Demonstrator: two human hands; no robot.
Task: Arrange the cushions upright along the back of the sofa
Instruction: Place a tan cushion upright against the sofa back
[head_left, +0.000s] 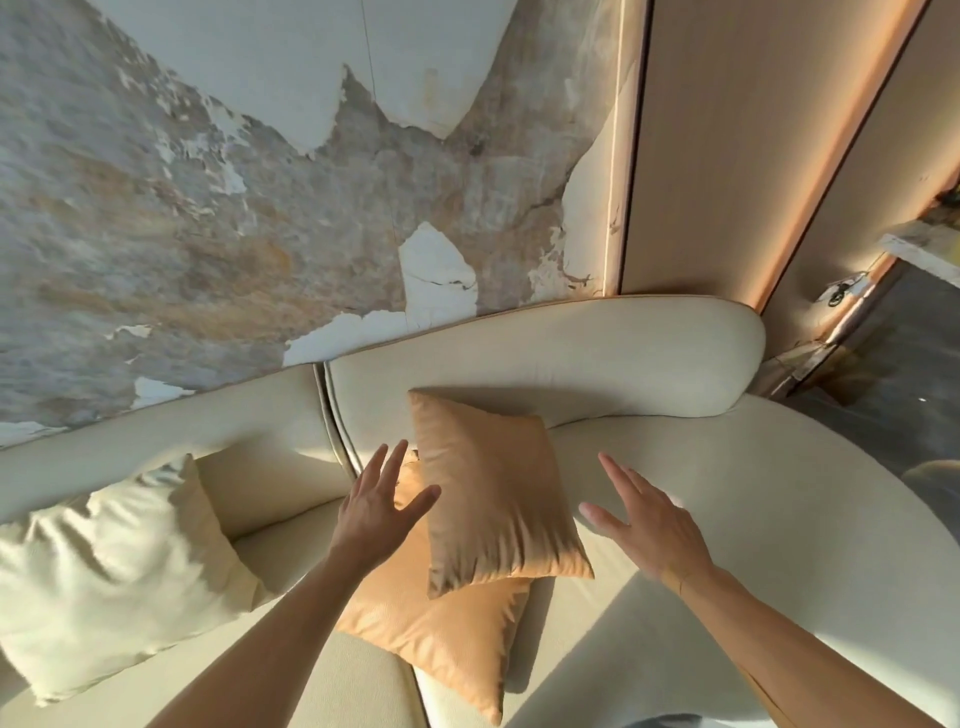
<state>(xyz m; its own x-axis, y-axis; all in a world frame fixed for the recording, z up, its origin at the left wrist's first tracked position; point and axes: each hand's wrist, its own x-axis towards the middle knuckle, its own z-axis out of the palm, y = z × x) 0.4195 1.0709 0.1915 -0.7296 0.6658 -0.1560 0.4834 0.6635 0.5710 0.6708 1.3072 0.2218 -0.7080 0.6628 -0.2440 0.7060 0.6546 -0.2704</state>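
Observation:
An orange cushion leans upright against the cream sofa back, its lower edge resting on a second orange cushion that lies flat on the seat. A cream cushion leans against the sofa back at the left. My left hand hovers open just left of the upright orange cushion, thumb close to its edge. On the cushion's other side my right hand is spread open above the seat, apart from it. Neither hand holds anything.
The cream sofa seat curves away to the right. Behind the sofa is a marble-patterned wall and a tan wall panel. Dark floor and a stone ledge lie at the far right.

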